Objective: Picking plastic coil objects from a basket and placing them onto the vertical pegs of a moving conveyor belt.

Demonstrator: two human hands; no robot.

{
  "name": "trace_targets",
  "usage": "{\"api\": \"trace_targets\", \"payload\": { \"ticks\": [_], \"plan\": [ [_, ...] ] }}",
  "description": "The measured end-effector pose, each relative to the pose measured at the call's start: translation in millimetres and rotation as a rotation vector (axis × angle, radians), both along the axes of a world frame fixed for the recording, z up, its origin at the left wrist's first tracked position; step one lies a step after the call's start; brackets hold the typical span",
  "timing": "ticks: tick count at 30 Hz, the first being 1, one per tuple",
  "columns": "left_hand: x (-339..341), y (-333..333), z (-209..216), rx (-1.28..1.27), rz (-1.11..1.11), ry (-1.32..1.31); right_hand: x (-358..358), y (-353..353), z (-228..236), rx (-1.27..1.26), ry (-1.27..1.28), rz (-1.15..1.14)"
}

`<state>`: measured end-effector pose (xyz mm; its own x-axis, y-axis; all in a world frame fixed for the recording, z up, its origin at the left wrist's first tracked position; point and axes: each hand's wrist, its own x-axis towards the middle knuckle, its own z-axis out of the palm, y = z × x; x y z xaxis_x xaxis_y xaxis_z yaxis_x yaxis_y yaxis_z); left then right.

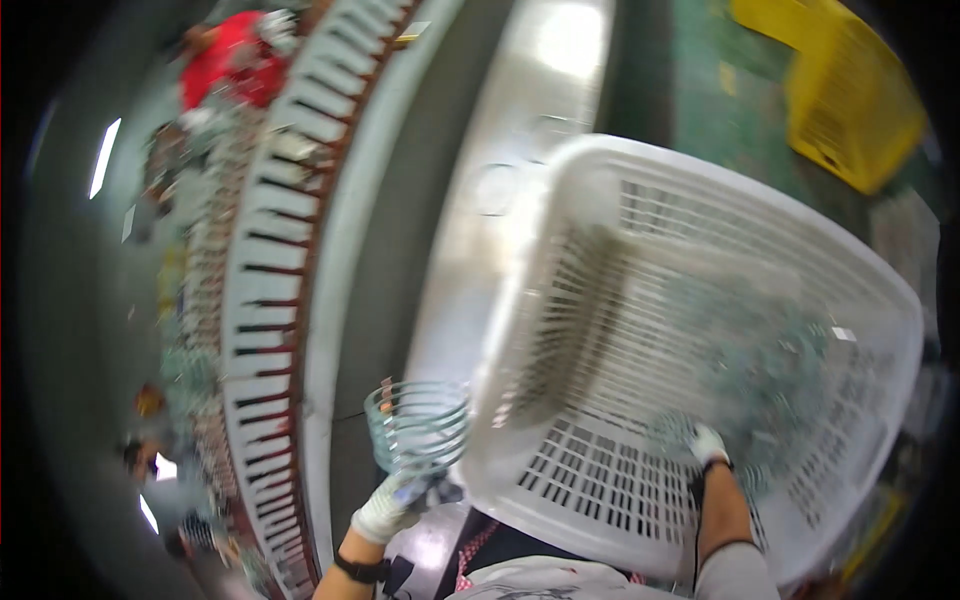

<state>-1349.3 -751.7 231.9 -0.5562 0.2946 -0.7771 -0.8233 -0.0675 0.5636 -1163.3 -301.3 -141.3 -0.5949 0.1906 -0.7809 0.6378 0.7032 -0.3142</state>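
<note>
- Risk: ring stack [418, 438] may slip or splay, as left hand [395, 506] seems to support only its lower end; a knock against white basket [505, 360], just beside it, could cause that.
- Left fingers curled closed on the stack's base. Right hand [708, 443] down inside the basket, at a clear piece [669, 432]; blurred, can't tell whether those fingers grip.
- Stack: pale green, see-through, hoops layered, held outside the basket's left side.

Stack of pale-green translucent rings [418, 430] held aloft just left of the white basket [515, 320]; similar translucent pieces [765, 385], blurred, heaped inside toward its right.
</note>
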Motion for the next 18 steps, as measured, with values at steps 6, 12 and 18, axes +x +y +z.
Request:
{"api": "trace_targets", "payload": {
  "ticks": [6,12,18],
  "plan": [
    [-56.4,14.1,17.0,0.105,0.166,-0.051,-17.6,-9.5,-27.5,0.114,-0.017,-0.107],
    [-107.9,-13.3,46.6,0.032,0.122,0.281,-74.2,-18.3,20.7,-0.044,0.008,-0.074],
    [-197.0,-61.1,30.5,0.034,0.213,0.704,-95.8,-27.0,63.1,-0.504,0.091,-0.482]
  ]
}}
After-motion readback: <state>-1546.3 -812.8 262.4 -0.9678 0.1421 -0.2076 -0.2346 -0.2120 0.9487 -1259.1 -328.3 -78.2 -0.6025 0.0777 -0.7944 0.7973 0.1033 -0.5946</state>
